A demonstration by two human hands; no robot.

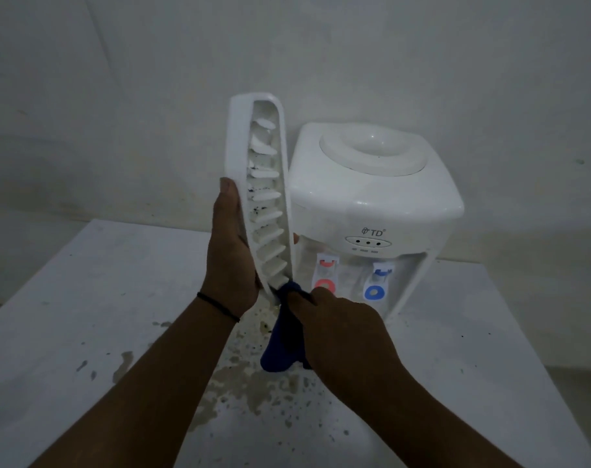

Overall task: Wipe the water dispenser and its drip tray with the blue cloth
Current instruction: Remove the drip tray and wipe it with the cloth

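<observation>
My left hand (231,251) holds the white slatted drip tray (253,170) upright on its end, in front of and to the left of the dispenser. My right hand (341,329) grips the dark blue cloth (280,349) and presses its tip against the tray's lower end; the rest of the cloth hangs down. The white water dispenser (371,204) stands on the table behind, with a red tap (326,275) and a blue tap (376,282) on its front. Dark specks show between the tray's slats.
The white table (84,298) carries a wet, dirty patch (263,393) with splashes under my hands. A pale wall (118,96) rises right behind the table. The table's right edge runs down past the dispenser.
</observation>
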